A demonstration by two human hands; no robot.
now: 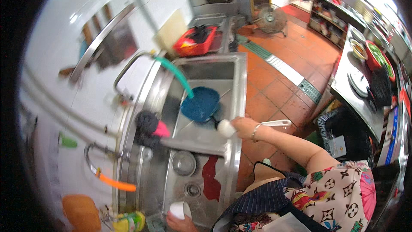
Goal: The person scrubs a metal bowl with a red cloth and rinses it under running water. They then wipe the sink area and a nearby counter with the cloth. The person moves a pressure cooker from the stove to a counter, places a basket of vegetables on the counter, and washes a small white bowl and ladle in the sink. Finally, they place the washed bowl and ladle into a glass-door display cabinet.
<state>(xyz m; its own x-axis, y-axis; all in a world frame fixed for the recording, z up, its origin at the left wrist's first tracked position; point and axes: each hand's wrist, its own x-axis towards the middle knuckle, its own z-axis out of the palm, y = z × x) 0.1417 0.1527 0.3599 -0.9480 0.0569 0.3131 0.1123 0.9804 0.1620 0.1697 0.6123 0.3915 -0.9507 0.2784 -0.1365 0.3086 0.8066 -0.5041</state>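
Note:
My right hand (pixel 245 128) is shut on a white utensil with a long handle (pixel 276 123), at the near rim of the steel sink (pixel 239 96); a rounded white piece (pixel 226 129) shows at its fingers, blurred. In my left hand (pixel 182 224), low in the view, is a small white bowl or cup (pixel 180 210), tilted over the lower basin. A blue plastic basin (pixel 201 103) lies in the upper basin, with the end of a green hose (pixel 175 72) over it. The lower basin holds a round metal bowl (pixel 183 163) and a flat dark red piece (pixel 211 180) beside the drain (pixel 192 189).
Dark bundled material (pixel 146 122) and a pink item (pixel 162 130) lie on the sink's ledge. An orange hose (pixel 117 183) hangs from a tap. A knife rack (pixel 101 43) is on the wall. A red basket (pixel 196 43) stands beyond the sink, and a fan (pixel 270 19) on the tiled floor.

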